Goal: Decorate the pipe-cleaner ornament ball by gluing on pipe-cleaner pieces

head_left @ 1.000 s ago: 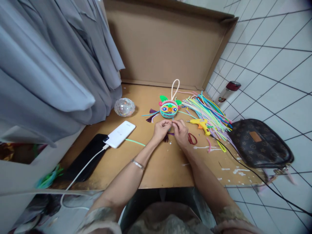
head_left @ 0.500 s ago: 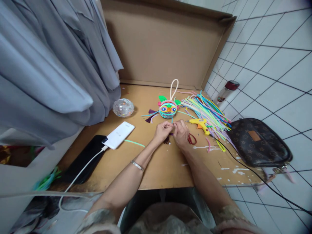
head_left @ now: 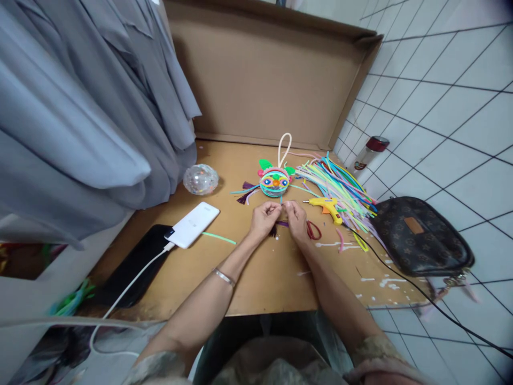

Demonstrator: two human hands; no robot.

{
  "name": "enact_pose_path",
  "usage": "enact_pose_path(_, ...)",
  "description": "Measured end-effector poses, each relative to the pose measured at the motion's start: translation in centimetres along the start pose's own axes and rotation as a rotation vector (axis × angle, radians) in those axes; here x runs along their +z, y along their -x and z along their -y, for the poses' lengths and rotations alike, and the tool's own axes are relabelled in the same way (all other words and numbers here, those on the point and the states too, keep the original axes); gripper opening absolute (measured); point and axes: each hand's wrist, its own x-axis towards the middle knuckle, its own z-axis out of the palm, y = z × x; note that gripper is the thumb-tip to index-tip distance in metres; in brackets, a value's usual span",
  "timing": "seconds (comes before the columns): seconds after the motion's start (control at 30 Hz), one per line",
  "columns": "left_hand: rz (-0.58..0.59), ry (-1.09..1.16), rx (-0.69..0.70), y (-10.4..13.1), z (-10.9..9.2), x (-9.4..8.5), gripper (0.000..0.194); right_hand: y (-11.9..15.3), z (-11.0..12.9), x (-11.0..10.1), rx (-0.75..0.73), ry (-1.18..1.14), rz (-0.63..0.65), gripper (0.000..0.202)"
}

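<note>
Both hands are closed, close together at the middle of the table, just below a colourful ball figure (head_left: 274, 183) with green ears and a white loop. My left hand (head_left: 265, 218) pinches at its fingertips; what it holds is too small to name. Beside it, my right hand (head_left: 295, 219) has thumb and fingers pressed together, and its contents cannot be made out either. A short blue strand (head_left: 281, 199) hangs from the figure down to the fingertips. Dark tassel threads (head_left: 273, 231) lie under the hands. Purple tassels (head_left: 245, 195) lie left of the figure.
A yellow glue gun (head_left: 326, 206), a bundle of coloured strips (head_left: 340, 184) and a brown bag (head_left: 425, 235) lie on the right. On the left are a clear ball (head_left: 201, 179), a white power bank (head_left: 195, 224) and a black phone (head_left: 138, 267). A cardboard wall (head_left: 264, 80) stands behind.
The fingertips have moved slightly apart, and my right hand has turned a little, showing its thumb. The whole view has shifted slightly.
</note>
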Motion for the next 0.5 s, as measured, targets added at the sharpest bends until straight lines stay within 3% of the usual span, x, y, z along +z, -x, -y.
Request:
enact_pose_path(0.13, 0.003, -0.064, 0.026, 0.2, 0.4, 0.1, 0.026, 0.0, 0.2, 0.3, 0.013, -0.086, -0.011, 0.026)
enact_pose_path(0.33, 0.021, -0.149, 0.051, 0.4, 0.9, 0.3, 0.025, 0.5, 0.5, 0.7, -0.041, 0.105, -0.133, 0.018)
enact_pose_path(0.5, 0.022, -0.072, 0.004, 0.3, 0.4, 0.5, 0.022, 0.2, -0.1, 1.5, 0.091, -0.030, -0.234, 0.019)
